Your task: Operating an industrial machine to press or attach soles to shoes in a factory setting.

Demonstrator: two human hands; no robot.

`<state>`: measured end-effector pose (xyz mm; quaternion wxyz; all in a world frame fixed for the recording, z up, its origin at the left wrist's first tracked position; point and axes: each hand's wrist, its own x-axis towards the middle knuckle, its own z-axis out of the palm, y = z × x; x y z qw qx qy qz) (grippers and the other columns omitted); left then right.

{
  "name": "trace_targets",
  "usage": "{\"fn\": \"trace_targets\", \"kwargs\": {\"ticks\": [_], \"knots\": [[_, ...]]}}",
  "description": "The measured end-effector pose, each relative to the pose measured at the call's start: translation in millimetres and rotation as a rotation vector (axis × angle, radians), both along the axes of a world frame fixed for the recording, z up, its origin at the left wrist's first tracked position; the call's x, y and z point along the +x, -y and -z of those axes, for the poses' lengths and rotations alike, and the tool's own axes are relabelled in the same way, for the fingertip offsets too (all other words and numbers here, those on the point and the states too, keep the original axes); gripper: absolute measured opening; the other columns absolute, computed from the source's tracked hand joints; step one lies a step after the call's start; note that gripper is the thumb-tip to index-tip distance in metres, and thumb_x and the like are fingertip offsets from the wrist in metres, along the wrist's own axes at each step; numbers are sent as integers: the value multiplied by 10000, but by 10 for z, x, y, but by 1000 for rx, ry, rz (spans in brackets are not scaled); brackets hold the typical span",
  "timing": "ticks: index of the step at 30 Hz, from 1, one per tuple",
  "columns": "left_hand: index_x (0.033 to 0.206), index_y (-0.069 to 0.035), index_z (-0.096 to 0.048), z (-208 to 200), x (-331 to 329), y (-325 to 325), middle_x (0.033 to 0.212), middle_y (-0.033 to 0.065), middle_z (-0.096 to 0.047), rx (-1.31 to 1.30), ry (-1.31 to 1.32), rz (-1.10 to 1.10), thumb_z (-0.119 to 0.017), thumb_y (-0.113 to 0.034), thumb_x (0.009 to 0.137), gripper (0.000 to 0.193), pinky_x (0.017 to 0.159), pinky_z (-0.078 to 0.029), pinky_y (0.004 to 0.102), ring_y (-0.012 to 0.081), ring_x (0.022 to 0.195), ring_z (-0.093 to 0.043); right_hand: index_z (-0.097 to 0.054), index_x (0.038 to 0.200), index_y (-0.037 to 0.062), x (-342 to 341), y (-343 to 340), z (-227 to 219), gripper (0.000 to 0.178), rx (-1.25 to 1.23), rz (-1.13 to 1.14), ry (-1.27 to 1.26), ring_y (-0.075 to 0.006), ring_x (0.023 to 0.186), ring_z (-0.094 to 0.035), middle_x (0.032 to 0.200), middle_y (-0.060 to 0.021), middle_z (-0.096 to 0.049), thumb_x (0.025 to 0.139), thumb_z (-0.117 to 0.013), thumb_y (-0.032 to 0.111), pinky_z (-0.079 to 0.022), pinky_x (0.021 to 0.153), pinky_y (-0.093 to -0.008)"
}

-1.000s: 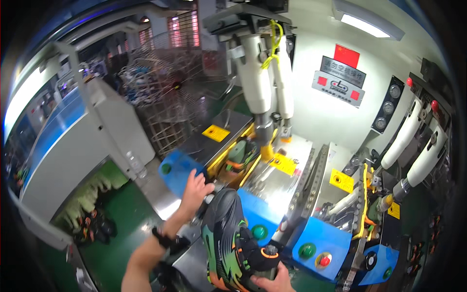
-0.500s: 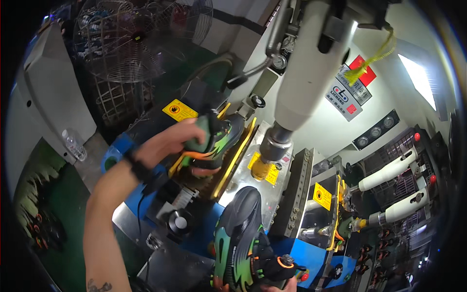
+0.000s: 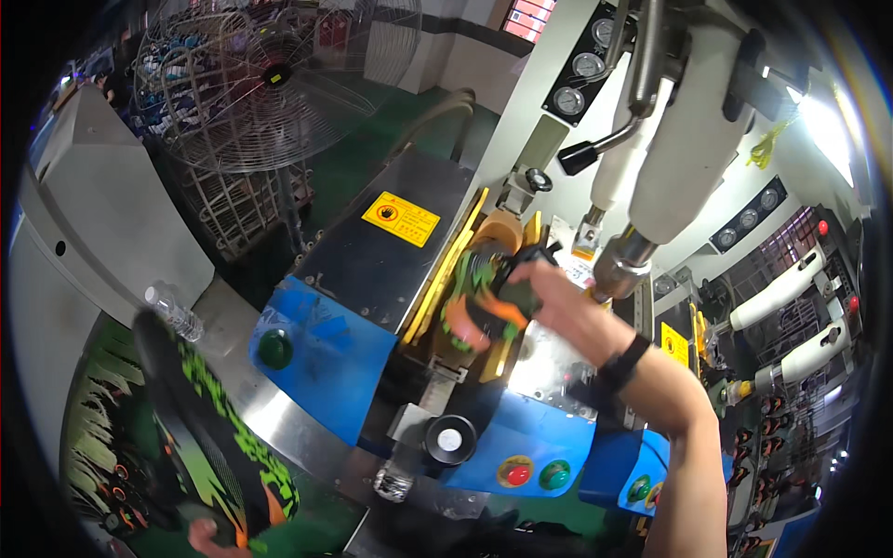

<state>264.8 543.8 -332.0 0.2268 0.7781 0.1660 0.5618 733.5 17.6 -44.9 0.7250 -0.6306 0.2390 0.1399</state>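
White-and-blue machine [image 3: 326, 344], cropped. Lower-left shoe [image 3: 219, 432], blurred; left hand [image 3: 208, 542], mostly cut off, gripping its end. Second shoe [image 3: 467, 314] between yellow bars [image 3: 446, 265]; right hand [image 3: 556, 296] on it, half-curled, grip unclear. Yellow label [image 3: 402, 219]: hand symbol, fine print illegible.

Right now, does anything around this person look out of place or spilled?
The clear plastic bottle on the left seems slightly out of place: a loose container beside industrial machinery. I see no obvious spill.
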Motion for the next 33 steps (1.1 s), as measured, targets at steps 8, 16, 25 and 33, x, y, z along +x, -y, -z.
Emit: {"fn": "trace_targets", "kwargs": {"ticks": [8,16,25,33], "knots": [[1051,-12,-603,-1513,-551,1492,1047,132,-581,-1777,-137,-178,-624,-141,753,325,857,-470,470,318,972,-562,-570,1042,-56,652,18,113,306,-226,-33,-79,-332,917,-670,995,-192,-636,736,-572,-63,-599,770,-460],[1388,-77,-386,-1109,-417,2287,1176,147,-541,-2036,-615,82,-592,-10,744,680,790,-523,457,321,963,-581,-580,1008,-91,580,-43,230,258,-409,-34,-2,-319,758,-678,927,-193,-650,764,-610,-12,-595,673,-423],[1427,-7,-314,-942,-150,3204,1256,269,-494,-725,-1002,721,-750,-213,736,843,1004,-387,440,368,1216,-473,-522,1124,-45,656,-2,459,444,-587,0,-3,-316,841,-639,966,-158,-613,738,-664,125,-538,716,-540],[1203,38,-429,-1527,545,3041,1224,279,-504,-832,-643,635,-741,-252,740,629,976,-428,435,356,1074,-561,-426,1294,-51,-1448,-1017,134,639,-947,-643,1133,-418,1112,-498,1190,-265,-507,831,-664,319,-427,939,-488]]}}
